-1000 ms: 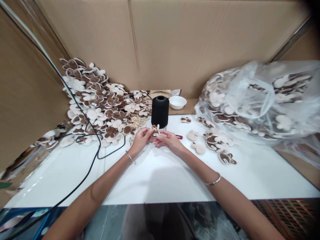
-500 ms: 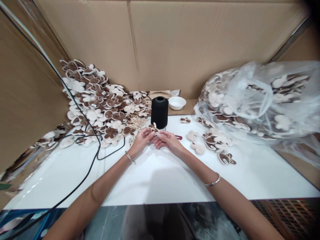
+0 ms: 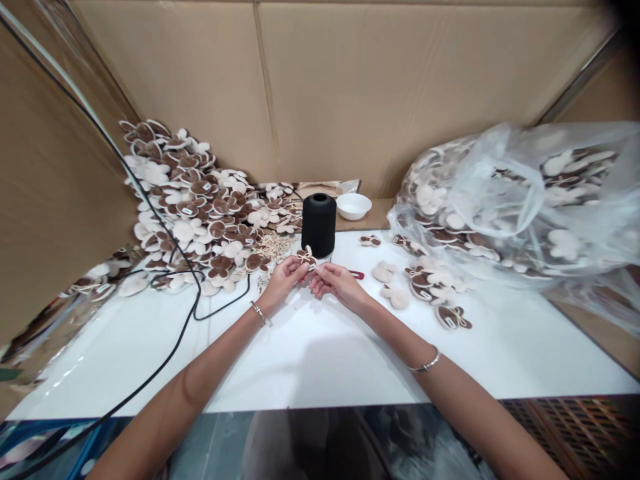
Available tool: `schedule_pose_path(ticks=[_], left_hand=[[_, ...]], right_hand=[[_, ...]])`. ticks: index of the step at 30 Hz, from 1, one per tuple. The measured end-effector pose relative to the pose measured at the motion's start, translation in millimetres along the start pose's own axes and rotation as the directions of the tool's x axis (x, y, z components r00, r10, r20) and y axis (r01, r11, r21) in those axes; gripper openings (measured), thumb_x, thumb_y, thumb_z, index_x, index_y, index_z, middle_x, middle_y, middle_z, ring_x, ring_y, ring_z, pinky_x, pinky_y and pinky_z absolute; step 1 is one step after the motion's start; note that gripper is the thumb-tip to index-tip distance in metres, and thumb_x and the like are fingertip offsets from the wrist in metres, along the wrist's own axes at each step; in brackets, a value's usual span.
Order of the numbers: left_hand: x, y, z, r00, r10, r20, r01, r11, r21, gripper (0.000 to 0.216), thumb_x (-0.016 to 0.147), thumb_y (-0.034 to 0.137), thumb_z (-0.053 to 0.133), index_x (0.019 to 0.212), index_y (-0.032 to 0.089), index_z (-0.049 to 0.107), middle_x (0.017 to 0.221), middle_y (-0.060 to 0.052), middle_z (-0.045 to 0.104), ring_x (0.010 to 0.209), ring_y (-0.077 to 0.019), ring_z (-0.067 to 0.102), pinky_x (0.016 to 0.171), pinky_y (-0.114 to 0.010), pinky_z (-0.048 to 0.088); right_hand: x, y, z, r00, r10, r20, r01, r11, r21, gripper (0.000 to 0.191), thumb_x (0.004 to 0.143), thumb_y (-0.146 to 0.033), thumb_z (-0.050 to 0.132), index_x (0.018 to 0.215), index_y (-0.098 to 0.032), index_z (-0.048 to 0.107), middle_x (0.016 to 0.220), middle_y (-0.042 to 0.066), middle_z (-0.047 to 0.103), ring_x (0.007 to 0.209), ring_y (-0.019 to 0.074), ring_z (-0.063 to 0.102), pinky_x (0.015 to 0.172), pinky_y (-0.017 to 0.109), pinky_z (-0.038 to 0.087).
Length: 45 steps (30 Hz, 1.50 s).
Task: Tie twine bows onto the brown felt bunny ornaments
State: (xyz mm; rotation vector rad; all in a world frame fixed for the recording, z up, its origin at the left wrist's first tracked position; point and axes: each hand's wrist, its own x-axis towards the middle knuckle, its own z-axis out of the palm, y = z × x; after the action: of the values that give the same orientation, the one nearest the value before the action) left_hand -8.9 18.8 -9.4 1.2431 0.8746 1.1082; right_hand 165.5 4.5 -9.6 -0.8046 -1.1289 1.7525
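Observation:
My left hand (image 3: 286, 283) is closed on a small brown and cream bunny-head fabric patch (image 3: 306, 259) with a cream string bow and a white label. Thumb and fingers pinch it from the left. Close to the patch's right edge, my right hand (image 3: 336, 284) has thumb and forefinger pressed together, its other fingers curled. Whatever is in that pinch is too small to make out. Just behind the patch stands a black cylinder (image 3: 319, 225) with a hole in its top. A red-handled tool (image 3: 357, 275) lies partly hidden behind my right hand.
A large heap of similar patches (image 3: 195, 207) rises at the left, with loose cream string bows (image 3: 274, 245) beside it. Several patches (image 3: 425, 283) lie right of my hands. Behind them bulges a clear plastic bag (image 3: 520, 200). A white bowl (image 3: 354, 207) and black cable (image 3: 193, 307) are also here.
My right hand's fingers have shifted slightly right, and its curled fingers sit a little farther from my left hand. The patch stays in my left hand.

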Motion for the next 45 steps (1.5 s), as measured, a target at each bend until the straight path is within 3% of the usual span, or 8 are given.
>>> schedule_pose_path(ticks=[34,45], left_hand=[[-1.2,0.0,2.1,1.0,0.009,0.012,-0.009,1.0,0.004,0.033,0.078,0.042,0.073,0.077,0.017,0.052,0.065,0.002,0.059,0.059,-0.0096,0.055,0.057,-0.022,0.042],[-1.0,2.3,3.9,1.0,0.012,0.014,-0.012,1.0,0.0,0.032,0.077,0.041,0.074,0.082,0.015,0.056,0.068,0.002,0.058,0.059,-0.009,0.053,0.057,-0.022,0.041]], right_hand=[[3.4,0.6,-4.6,0.999,0.041,-0.014,-0.039,0.992,0.119,0.041,0.086,-0.052,0.062,0.082,-0.012,0.068,0.07,0.007,0.07,0.055,0.0118,0.062,0.051,0.021,0.049],[1.2,-4.0,0.0,0.999,0.045,-0.02,-0.043,0.995,0.087,0.033,0.079,-0.045,0.072,0.079,-0.012,0.068,0.068,0.005,0.069,0.055,0.0105,0.06,0.05,0.02,0.047]])
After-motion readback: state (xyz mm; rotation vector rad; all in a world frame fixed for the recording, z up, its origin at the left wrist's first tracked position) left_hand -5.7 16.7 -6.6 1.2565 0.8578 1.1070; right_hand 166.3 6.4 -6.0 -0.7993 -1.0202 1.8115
